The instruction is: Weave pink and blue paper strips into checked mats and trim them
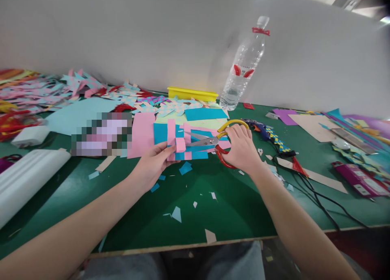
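Observation:
My left hand (158,156) pinches the left part of a woven piece of pink and blue paper strips (181,144), thumb on top. A small pink loop sticks up near the thumb. In my right hand (240,146) is a pair of scissors (204,142) with one yellow and one red handle. Its blades are spread and point left, reaching over the woven strips beside the loop. Whether the lower blade passes under a strip I cannot tell. Behind the piece lie a pink sheet (141,134) and a blue sheet (205,114).
A water bottle (243,69) leans by the wall near a yellow tray (192,94). Paper strips (39,91) heap at the left, beside a white roll (30,182). Rightward lie a glue gun (258,128) with black cable and a purple box (359,178). Scraps dot the green table (231,209).

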The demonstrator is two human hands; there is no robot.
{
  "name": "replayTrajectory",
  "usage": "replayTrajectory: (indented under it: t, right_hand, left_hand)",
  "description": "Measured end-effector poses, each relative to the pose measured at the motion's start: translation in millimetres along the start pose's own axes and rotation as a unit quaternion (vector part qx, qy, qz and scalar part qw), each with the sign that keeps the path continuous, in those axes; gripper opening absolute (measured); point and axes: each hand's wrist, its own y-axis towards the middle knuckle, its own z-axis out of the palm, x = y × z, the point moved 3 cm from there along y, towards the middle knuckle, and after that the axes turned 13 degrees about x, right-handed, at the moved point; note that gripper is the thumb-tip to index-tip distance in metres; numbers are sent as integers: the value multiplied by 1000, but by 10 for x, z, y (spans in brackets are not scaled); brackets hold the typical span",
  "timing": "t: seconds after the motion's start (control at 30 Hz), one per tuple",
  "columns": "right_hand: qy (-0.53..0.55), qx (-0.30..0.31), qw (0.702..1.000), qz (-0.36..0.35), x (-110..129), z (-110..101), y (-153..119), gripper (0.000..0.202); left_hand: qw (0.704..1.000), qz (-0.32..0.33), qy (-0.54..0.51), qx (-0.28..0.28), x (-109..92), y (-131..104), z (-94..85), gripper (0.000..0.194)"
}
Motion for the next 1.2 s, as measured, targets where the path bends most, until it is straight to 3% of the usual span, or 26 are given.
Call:
replayTrajectory:
  t: [0.37,0.6,0.73,0.9,1.2]
  right_hand:
    - [16,-39,999,-33,70,-14,-7,32]
    - [8,-72,996,-44,101,-54,-18,30]
    - [2,-71,996,-50,105,-60,-20,31]
    - [11,-70,996,-53,92,-37,-25,32]
    - [37,-74,994,-70,116,-49,-39,31]
  left_hand:
    - [996,-8,79,47,24,-36,34,33]
    - [992,-37,110,46,123,-25,-27,35]
    - [994,-33,73,70,91,-31,30,41]
    - [997,-27,35,60,7,-62,97,49]
    - [996,-36,13,76,47,-44,73,40]
